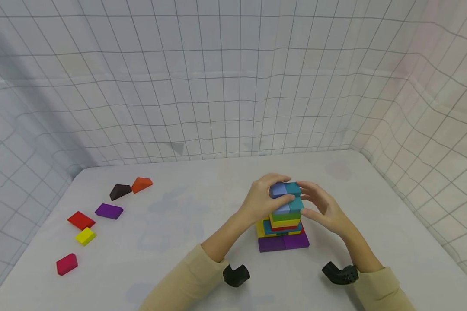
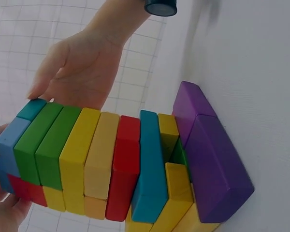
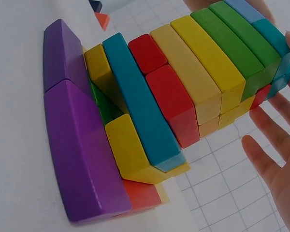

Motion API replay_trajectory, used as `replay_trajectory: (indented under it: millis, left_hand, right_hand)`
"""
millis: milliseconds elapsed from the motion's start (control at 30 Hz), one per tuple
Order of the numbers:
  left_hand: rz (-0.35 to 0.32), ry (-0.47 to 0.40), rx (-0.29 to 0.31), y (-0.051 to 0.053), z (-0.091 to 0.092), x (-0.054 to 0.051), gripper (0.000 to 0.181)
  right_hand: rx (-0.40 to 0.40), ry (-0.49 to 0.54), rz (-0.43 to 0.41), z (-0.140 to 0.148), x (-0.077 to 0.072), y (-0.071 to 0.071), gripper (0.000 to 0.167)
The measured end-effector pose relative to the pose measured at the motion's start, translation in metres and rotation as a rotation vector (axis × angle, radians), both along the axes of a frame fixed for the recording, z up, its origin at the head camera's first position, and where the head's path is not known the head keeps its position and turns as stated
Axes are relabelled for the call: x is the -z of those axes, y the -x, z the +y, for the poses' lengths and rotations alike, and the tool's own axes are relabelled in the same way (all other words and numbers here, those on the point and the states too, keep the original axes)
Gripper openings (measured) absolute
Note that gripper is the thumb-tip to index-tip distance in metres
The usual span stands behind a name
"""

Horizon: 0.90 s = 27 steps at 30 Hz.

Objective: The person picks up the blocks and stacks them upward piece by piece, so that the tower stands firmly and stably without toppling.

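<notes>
A tower of coloured wooden blocks (image 1: 286,216) stands on the table, layered over purple base blocks (image 2: 220,169). Its top layer holds blue and teal blocks. At the top left, my left hand (image 1: 262,196) pinches a blue block (image 1: 278,190) with thumb in front and fingers behind. On the other side, my right hand (image 1: 327,209) has loosely extended fingers at the teal block (image 1: 293,189), its thumb near the tower's right face. Green, yellow and red layers show below in both wrist views. The fingertips behind the tower are partly hidden.
Loose blocks lie on the left of the table: black (image 1: 120,191), orange (image 1: 142,184), purple (image 1: 109,211), red (image 1: 81,220), yellow (image 1: 85,236) and crimson (image 1: 67,264). A white grid-patterned curtain (image 1: 225,86) surrounds the back and sides. Black wrist devices (image 1: 236,275) sit at both wrists.
</notes>
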State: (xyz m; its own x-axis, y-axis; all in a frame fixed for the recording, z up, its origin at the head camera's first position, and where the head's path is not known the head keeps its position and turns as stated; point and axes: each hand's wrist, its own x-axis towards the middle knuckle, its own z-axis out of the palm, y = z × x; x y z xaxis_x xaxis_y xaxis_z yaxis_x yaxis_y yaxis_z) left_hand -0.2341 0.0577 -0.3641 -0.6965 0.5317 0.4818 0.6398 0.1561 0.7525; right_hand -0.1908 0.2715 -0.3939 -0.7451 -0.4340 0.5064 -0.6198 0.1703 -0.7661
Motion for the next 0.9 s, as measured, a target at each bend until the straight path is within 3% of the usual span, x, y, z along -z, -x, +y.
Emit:
replay_trajectory:
  millis: [133,267,367,567,667,767,900]
  left_hand:
    - [-0.013,-0.048,-0.017,0.001,-0.019,0.000,0.047]
    - [0.008,-0.034,-0.100,-0.002,-0.062,0.006,0.048]
    - [0.022,0.002,-0.184,-0.006,-0.106,0.016,0.050]
    - [-0.014,0.140,-0.395,-0.023,-0.210,0.040,0.050]
    - [-0.020,0.222,-0.518,-0.035,-0.263,0.050,0.047]
    - [-0.030,0.240,-0.625,-0.047,-0.312,0.059,0.045]
    - [-0.053,0.317,-0.789,-0.066,-0.369,0.076,0.047]
  right_hand:
    - [0.016,-0.005,-0.018,-0.001,-0.001,0.000,0.059]
    - [0.015,-0.003,-0.027,-0.001,-0.002,-0.001,0.060]
    - [0.008,0.001,-0.024,-0.001,-0.001,-0.001,0.060]
    - [0.005,0.005,-0.024,0.000,0.001,0.000,0.060]
    - [0.008,0.007,-0.033,0.001,0.001,0.000,0.061]
    - [0.015,0.005,-0.045,0.001,0.001,0.000,0.061]
    - [0.022,-0.001,-0.045,0.001,0.000,0.000,0.061]
